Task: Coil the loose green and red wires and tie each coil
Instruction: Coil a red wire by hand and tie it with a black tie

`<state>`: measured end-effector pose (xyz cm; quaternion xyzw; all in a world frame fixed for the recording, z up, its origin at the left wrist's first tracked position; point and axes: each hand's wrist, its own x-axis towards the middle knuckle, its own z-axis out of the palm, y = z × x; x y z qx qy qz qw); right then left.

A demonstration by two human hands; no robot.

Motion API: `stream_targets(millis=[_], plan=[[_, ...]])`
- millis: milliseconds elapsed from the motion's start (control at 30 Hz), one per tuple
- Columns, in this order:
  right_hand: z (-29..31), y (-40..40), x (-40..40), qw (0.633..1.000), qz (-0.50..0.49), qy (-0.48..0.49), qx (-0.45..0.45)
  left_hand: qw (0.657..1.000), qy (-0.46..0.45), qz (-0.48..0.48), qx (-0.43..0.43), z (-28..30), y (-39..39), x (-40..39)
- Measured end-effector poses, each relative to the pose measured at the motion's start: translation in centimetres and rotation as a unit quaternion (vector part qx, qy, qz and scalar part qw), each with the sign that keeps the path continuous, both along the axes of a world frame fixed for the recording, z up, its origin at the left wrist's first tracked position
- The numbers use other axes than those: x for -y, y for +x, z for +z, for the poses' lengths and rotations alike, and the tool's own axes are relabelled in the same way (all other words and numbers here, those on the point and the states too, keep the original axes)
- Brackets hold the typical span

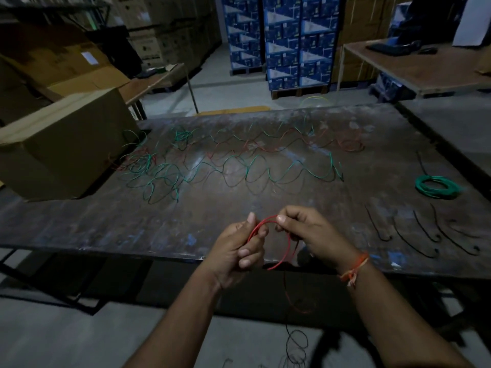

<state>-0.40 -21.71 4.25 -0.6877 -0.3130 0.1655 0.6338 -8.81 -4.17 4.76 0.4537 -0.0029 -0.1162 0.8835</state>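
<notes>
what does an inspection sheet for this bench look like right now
surface: dark, scuffed table, dimly lit
job's things: red wire being looped; green coil at right; loose green and red wires spread across the middle
clutter: cardboard box at left; black tie pieces at right
grip: left hand and right hand both pinch the red wire
cables: red wire trails down to the floor
surroundings: stacked blue cartons, side tables

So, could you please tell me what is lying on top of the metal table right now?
On the metal table: tangled loose wires, a green coil, black ties and a cardboard box, which hides whatever is beneath it.
</notes>
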Motion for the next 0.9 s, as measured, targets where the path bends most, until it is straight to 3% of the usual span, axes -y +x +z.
stream_targets(millis=[233, 400, 500, 567, 733, 900], plan=[[-1.0, 0.1, -3.4, 0.992, -0.084, 0.032, -0.087, 0.996, -0.086, -0.004, 0.007, -1.0, 0.2, -1.4], [-2.4, 0.5, -5.1, 0.989, -0.130, -0.022, 0.066, 0.994, -0.101, -0.024, -0.017, -1.7, 0.2, -3.2], [-2.7, 0.3, -5.8, 0.960, -0.188, -0.072, 0.194, 0.998, -0.061, -0.016, -0.027, -2.4, 0.0, -4.0], [-2.9, 0.1, -6.3, 0.950, -0.205, -0.093, 0.218, 1.000, -0.014, -0.008, -0.021, -2.9, 0.0, -4.4], [-3.7, -0.1, -6.7, 0.956, -0.154, -0.159, 0.191, 0.997, 0.070, -0.040, 0.006, -2.7, -0.2, -5.7], [-3.5, -0.3, -7.0, 0.974, -0.104, -0.153, 0.132, 0.998, -0.019, 0.045, -0.032, -2.2, -0.1, -6.1]])
